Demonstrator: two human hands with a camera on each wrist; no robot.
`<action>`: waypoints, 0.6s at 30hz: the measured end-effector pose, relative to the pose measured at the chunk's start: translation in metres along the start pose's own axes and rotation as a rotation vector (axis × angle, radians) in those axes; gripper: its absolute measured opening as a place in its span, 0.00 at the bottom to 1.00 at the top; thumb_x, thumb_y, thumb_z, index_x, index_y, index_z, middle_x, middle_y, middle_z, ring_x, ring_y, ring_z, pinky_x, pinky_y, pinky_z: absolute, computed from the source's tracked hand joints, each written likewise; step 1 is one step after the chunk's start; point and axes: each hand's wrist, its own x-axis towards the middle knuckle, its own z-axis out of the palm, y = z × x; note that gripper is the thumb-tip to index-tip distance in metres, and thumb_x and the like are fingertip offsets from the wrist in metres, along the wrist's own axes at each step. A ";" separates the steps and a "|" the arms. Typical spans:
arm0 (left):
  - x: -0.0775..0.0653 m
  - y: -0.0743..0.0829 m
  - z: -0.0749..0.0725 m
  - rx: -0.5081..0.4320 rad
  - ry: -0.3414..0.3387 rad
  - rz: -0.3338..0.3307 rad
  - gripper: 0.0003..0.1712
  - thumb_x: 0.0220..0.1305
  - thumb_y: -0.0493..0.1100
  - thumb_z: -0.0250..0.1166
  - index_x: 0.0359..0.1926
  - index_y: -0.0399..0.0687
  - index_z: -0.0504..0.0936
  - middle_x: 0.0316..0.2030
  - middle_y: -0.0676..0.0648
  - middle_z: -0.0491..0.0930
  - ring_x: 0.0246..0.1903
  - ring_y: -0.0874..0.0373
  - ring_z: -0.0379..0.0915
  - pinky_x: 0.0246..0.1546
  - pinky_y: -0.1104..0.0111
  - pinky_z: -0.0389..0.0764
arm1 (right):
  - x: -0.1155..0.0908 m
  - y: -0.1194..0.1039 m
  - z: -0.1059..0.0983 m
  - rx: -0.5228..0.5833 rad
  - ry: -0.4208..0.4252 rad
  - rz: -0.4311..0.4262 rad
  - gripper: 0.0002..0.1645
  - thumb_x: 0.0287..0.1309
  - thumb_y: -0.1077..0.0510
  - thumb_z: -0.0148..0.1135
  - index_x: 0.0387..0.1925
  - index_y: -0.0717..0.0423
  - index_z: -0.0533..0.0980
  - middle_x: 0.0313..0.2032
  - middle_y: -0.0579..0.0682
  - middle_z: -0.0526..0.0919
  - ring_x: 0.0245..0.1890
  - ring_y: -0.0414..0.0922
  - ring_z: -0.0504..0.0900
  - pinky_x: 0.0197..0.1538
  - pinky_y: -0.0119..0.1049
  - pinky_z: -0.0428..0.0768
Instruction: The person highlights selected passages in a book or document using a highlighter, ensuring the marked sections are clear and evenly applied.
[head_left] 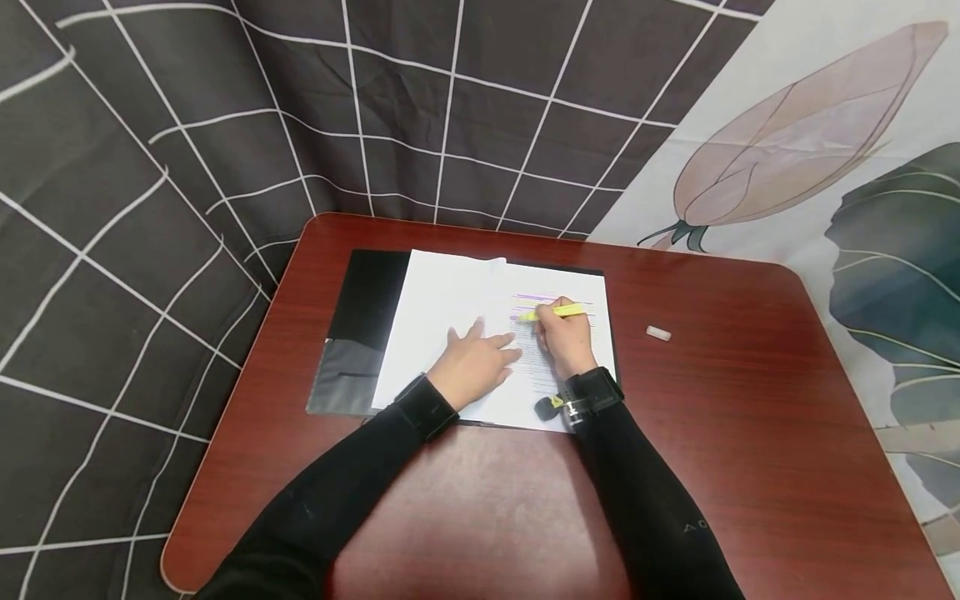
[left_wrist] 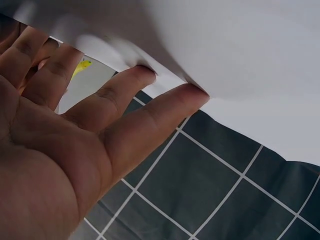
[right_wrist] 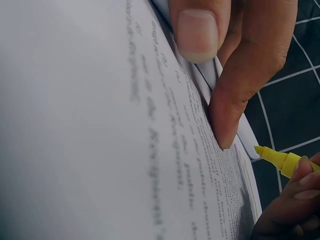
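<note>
An open document [head_left: 442, 308] lies on a black folder [head_left: 372, 292], its right-hand page [head_left: 551, 379] covered with printed lines, some marked purple and yellow. My right hand [head_left: 567, 343] pinches a yellow highlighter [head_left: 567, 310], its tip pointing left at the upper printed lines. In the right wrist view the uncapped highlighter [right_wrist: 280, 160] shows its yellow tip close to the page. My left hand [head_left: 474, 364] rests on the paper with fingers spread, near the middle fold. From the left wrist, that hand's palm [left_wrist: 55, 135] and straight fingertips show against the white sheet.
A small whitish cap-like piece [head_left: 658, 332] lies on the reddish-brown table [head_left: 735, 417], right of the folder. Behind the table hangs a dark grid-patterned cloth [head_left: 405, 108]. At the right is a white cloth with a leaf print [head_left: 795, 150].
</note>
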 end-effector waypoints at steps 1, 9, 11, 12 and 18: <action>0.000 0.000 0.000 0.001 -0.001 0.000 0.27 0.84 0.59 0.66 0.78 0.72 0.82 0.82 0.56 0.76 0.85 0.27 0.65 0.71 0.19 0.74 | 0.000 0.000 0.000 -0.005 -0.002 0.003 0.13 0.74 0.61 0.60 0.31 0.49 0.70 0.18 0.40 0.77 0.14 0.35 0.67 0.21 0.26 0.64; 0.002 -0.001 0.002 -0.004 0.008 0.008 0.26 0.83 0.58 0.67 0.78 0.72 0.83 0.82 0.55 0.77 0.84 0.26 0.66 0.69 0.19 0.75 | 0.000 0.000 0.000 -0.020 -0.002 0.019 0.13 0.76 0.60 0.59 0.32 0.49 0.70 0.19 0.40 0.77 0.15 0.35 0.67 0.21 0.26 0.65; 0.003 -0.001 0.003 0.001 0.008 0.005 0.26 0.83 0.58 0.67 0.78 0.72 0.83 0.82 0.55 0.77 0.84 0.27 0.66 0.70 0.19 0.75 | 0.000 0.000 0.000 -0.015 -0.001 0.015 0.13 0.77 0.60 0.58 0.32 0.49 0.70 0.20 0.40 0.77 0.15 0.35 0.67 0.21 0.26 0.65; 0.003 -0.002 0.003 0.007 0.008 0.003 0.26 0.83 0.58 0.67 0.78 0.72 0.83 0.82 0.55 0.77 0.84 0.27 0.66 0.70 0.19 0.75 | 0.000 0.000 0.000 -0.015 -0.001 0.013 0.13 0.77 0.59 0.58 0.32 0.49 0.70 0.20 0.40 0.77 0.15 0.35 0.67 0.22 0.26 0.65; 0.005 -0.002 0.006 0.034 -0.004 -0.002 0.27 0.83 0.59 0.66 0.78 0.74 0.82 0.82 0.57 0.77 0.85 0.28 0.66 0.71 0.21 0.75 | 0.000 -0.001 0.000 -0.028 -0.005 0.033 0.11 0.77 0.58 0.59 0.34 0.49 0.71 0.21 0.40 0.77 0.16 0.35 0.68 0.22 0.27 0.65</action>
